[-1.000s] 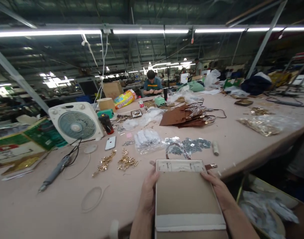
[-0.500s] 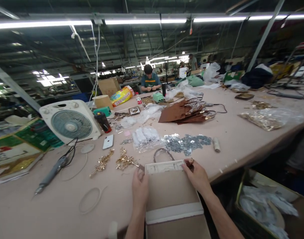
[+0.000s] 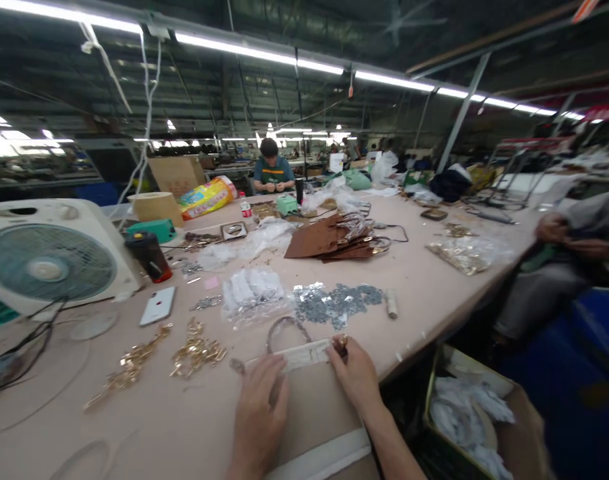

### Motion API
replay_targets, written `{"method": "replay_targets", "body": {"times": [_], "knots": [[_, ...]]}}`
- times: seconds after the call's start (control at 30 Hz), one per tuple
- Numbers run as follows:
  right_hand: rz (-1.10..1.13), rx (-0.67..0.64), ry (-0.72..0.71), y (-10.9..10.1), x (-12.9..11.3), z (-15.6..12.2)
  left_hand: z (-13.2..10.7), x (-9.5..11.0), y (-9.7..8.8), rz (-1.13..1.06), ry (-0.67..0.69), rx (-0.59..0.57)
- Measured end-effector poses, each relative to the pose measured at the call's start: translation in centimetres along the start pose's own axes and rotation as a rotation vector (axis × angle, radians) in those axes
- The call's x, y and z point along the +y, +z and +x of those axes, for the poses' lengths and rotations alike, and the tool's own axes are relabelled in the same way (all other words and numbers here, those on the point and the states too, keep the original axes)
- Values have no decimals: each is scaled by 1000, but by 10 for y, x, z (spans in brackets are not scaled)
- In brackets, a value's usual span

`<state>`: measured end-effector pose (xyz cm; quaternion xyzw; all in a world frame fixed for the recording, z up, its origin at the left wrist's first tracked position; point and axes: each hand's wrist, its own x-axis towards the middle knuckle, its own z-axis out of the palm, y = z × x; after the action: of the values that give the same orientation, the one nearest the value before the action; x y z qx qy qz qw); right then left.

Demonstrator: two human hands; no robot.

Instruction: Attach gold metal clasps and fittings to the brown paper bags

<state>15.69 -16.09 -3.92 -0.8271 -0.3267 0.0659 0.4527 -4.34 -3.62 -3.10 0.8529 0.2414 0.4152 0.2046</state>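
Observation:
A beige bag panel point(image 3: 314, 393) with white strips across it lies at the table's near edge. A thin handle loop point(image 3: 287, 321) arches beyond its top edge. My left hand point(image 3: 258, 410) rests over the panel's upper left part, fingers stretched towards the white top strip and thumb apart. Just left of those fingertips pokes out a small strap end point(image 3: 237, 365). My right hand point(image 3: 353, 373) is closed on the upper right corner, thumb on top, with a small brown and gold piece point(image 3: 340, 343) at its fingers.
Gold hardware point(image 3: 197, 350) lies in piles left of the panel, beside a phone point(image 3: 157, 306) and a fan point(image 3: 54, 257). Beyond are metal plates point(image 3: 337, 303), brown leather pieces point(image 3: 329, 240) and a seated co-worker point(image 3: 273, 170). A box point(image 3: 477, 367) stands lower right; another person's hands point(image 3: 554, 230) show at right.
The view has swung right and closer, bringing another person into sight at right. My left hand has gone from holding the strap end to lying over the panel's top left. My right hand keeps its corner.

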Motion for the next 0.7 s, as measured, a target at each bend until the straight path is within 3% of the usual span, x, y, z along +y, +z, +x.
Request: {"method": "replay_targets", "body": {"times": [0.2, 0.4, 0.57, 0.7], "knots": [[73, 26, 1, -1, -2, 2, 6, -9, 35, 201, 14, -41], [258, -28, -5, -8, 9, 12, 7, -7, 35, 191, -31, -24], [352, 132, 7, -10, 31, 57, 8, -5, 32, 164, -90, -5], [233, 71, -174, 4, 40, 104, 9, -2, 30, 139, -104, 19]]}}
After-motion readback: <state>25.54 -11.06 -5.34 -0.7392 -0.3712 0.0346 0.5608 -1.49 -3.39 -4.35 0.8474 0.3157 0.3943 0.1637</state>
